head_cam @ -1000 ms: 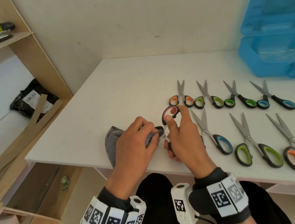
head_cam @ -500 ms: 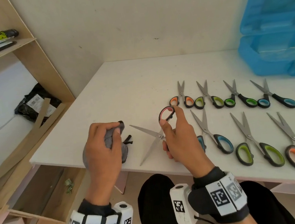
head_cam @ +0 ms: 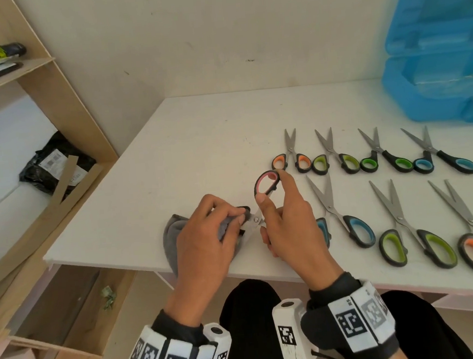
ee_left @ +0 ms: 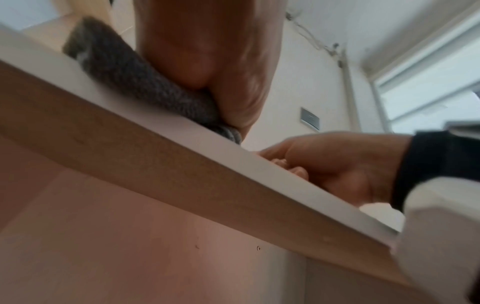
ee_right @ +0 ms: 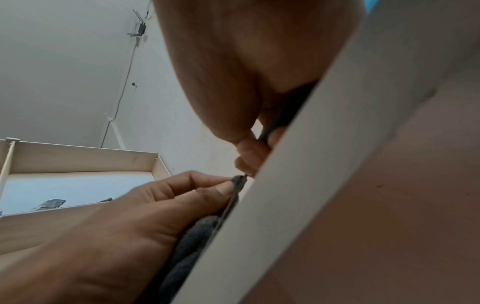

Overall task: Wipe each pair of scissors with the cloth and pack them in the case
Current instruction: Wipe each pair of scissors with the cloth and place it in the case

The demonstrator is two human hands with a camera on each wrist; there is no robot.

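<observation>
Half a second back my left hand (head_cam: 205, 235) was out to the left with the cloth (head_cam: 174, 235); now it has come back in, pinching the cloth around the blades of the pink-handled scissors (head_cam: 267, 184). My right hand (head_cam: 287, 226) grips those scissors by the handles, above the table (head_cam: 185, 155) near its front edge. Seven more pairs lie in two rows to the right. Behind them, the blue case (head_cam: 432, 90) stands open; I see no scissors inside.
</observation>
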